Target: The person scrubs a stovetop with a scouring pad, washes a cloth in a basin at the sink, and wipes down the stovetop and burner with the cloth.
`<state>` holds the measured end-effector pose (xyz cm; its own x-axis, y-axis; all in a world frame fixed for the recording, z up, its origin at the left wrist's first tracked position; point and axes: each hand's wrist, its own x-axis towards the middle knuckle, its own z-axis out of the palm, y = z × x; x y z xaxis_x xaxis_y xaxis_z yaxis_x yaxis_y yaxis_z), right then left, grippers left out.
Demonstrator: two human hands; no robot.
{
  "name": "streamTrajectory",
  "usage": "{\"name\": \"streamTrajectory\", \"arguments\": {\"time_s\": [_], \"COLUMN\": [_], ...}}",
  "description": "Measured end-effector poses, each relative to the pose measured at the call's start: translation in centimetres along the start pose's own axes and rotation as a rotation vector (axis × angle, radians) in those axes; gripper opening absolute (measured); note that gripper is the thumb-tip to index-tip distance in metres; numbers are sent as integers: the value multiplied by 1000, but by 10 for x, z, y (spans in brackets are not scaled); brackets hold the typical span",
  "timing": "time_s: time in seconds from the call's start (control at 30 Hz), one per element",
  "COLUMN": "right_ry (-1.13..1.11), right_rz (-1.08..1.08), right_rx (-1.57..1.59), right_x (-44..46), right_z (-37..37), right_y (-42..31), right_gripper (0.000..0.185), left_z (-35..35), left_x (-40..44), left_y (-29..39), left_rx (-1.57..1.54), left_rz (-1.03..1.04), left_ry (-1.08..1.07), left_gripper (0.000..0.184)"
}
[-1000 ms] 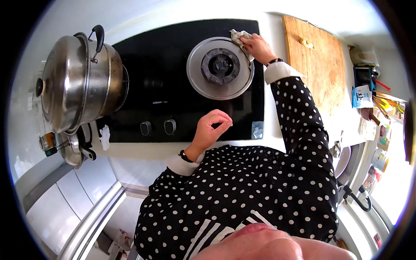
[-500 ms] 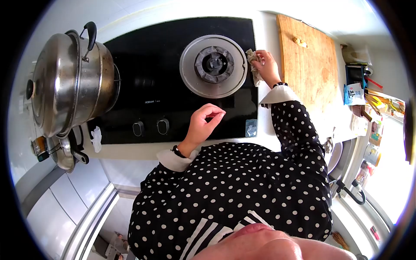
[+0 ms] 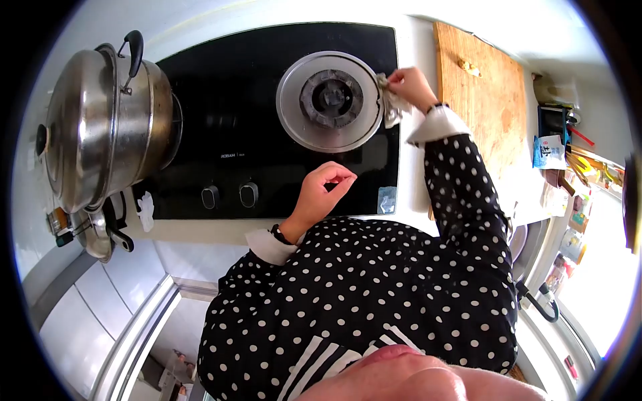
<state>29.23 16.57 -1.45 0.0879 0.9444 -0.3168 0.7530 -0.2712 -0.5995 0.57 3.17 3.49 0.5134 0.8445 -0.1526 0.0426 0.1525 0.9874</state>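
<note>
Pinched in the fingers of my right hand (image 3: 412,88) is a crumpled, soiled whitish cloth (image 3: 396,109). It hangs against the right rim of the round metal burner plate (image 3: 291,123), near the hob's right edge. My left hand (image 3: 319,194) hovers over the front of the black glass hob (image 3: 247,87), thumb and fingertips pressed together with nothing visible between them. The burner ring (image 3: 314,113) sits in the middle of the plate with no pan on it.
A large lidded steel pot (image 3: 134,120) stands on the hob's left side. Two knobs (image 3: 249,194) are at the front. A wooden cutting board (image 3: 491,100) lies to the right, with a blue-and-white packet (image 3: 550,152) beyond. A white scrap (image 3: 145,211) is at the front left.
My right hand has moved slightly up and left with the cloth, which now hangs beside the plate's rim. My left hand has barely shifted.
</note>
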Motion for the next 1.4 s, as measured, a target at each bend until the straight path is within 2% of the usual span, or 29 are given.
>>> {"name": "streamTrajectory", "arguments": {"time_s": [0.07,0.23,0.33,0.4,0.53,0.57,0.73,0.8,1.0,1.07,1.27,1.3,1.4], "right_ry": [106,179,149,101,225,207,150,51,79,108,17,105,110], "right_rz": [0,-91,-106,-34,-190,-107,-155,12,-12,-53,55,35,57], "right_rx": [-17,-107,-57,-77,-155,-117,-229,-136,-40,3,37,-20,-4], "right_x": [-16,26,21,0,26,34,34,15,61,59,-16,-19,18], "right_z": [6,12,11,7,15,14,11,2,7,12,7,12,14], "right_y": [2,-13,-1,-2,-9,-22,-14,-10,-23,-19,10,8,3], "right_gripper": [11,14,14,13,15,15,16,15,16,16,15,16,16], "left_z": [-3,-3,0,-1,-1,1,0,-1,4,7,0,-2,-5], "left_x": [1,2,0,1,-4,-3,0,-2,1,2,-6,-7,-8], "left_y": [-1,-7,-6,-6,-10,-10,-5,-9,-12,-7,-6,-8,-16], "left_rx": [-17,-19,-30,-35,-28,-31,-27,-45,-69,-51,-30,-36,-22], "left_rz": [12,-17,9,23,-22,-18,-26,-9,-19,-37,9,10,-22], "left_ry": [15,51,45,45,63,70,79,92,143,132,122,135,159], "left_gripper": [6,7,7,7,7,7,7,8,7,7,7,7,7]}}
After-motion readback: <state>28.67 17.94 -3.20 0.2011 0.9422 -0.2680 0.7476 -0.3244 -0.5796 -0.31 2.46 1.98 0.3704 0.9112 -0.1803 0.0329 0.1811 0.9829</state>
